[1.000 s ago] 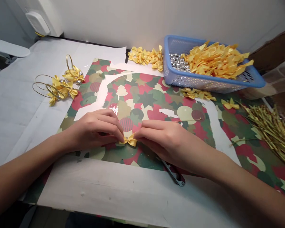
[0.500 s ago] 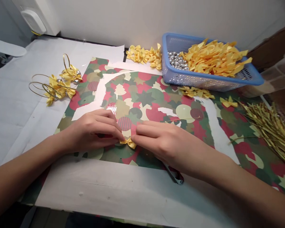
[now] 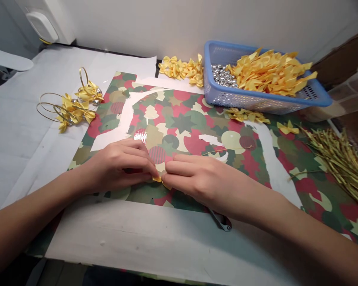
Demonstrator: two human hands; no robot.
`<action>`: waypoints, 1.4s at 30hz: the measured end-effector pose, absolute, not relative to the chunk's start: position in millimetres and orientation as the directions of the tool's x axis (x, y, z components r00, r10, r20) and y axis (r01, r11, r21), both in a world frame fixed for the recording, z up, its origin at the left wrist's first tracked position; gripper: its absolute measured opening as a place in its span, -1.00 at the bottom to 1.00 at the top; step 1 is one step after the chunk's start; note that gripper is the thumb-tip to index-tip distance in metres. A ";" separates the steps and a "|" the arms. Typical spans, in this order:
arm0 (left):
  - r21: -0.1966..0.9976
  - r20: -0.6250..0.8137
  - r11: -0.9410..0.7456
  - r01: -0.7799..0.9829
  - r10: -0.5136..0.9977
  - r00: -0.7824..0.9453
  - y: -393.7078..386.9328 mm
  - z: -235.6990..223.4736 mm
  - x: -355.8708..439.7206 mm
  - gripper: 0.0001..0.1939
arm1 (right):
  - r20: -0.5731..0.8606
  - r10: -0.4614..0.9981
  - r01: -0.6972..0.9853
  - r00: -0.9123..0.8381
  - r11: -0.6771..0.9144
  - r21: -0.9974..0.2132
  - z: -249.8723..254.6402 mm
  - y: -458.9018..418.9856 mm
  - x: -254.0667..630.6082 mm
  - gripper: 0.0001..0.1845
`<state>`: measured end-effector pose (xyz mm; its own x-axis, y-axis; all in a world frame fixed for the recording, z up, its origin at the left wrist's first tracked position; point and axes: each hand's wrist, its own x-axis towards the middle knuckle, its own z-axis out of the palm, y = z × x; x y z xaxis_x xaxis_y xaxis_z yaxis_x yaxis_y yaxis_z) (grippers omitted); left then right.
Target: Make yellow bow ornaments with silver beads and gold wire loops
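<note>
Between the fingertips of both hands is a small yellow ribbon bow (image 3: 157,179), low over the patterned paper and mostly covered by fingers. My left hand (image 3: 127,163) pinches its left end. From the other side, my right hand (image 3: 193,174) closes on its right end, with the fingers curled together. A metal tool (image 3: 222,223), perhaps scissors or pliers, pokes out from beneath my right hand; most of it is hidden. Behind that hand, a thin gold wire stem (image 3: 226,151) lies on the paper.
A blue basket (image 3: 268,99) holds yellow ribbon bows (image 3: 267,73) and silver bells (image 3: 223,75). Gold wire rings with bows (image 3: 74,111) lie left. More bows (image 3: 181,68) rest by the wall. Gold wire stems (image 3: 340,159) are bundled at right on torn patterned paper (image 3: 181,123).
My right hand has shifted slightly left, closer to my left fingertips. Its fingers now cover more of the yellow bow. My left hand has barely moved.
</note>
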<state>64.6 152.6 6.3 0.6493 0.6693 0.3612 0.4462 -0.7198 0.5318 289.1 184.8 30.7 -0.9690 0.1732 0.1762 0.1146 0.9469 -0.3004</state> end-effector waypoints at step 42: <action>0.998 -0.069 0.057 0.040 0.860 0.506 127.3 27.7 71.1 -0.94 | -0.115 0.507 -0.089 -0.854 -0.361 -0.928 17.6 183.8 283.2 -0.95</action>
<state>71.1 127.3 27.7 0.5057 0.8599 -0.0691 0.0400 0.0567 0.9976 283.2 183.8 17.6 -0.8540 0.5074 -0.1151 -0.0892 -0.3607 -0.9284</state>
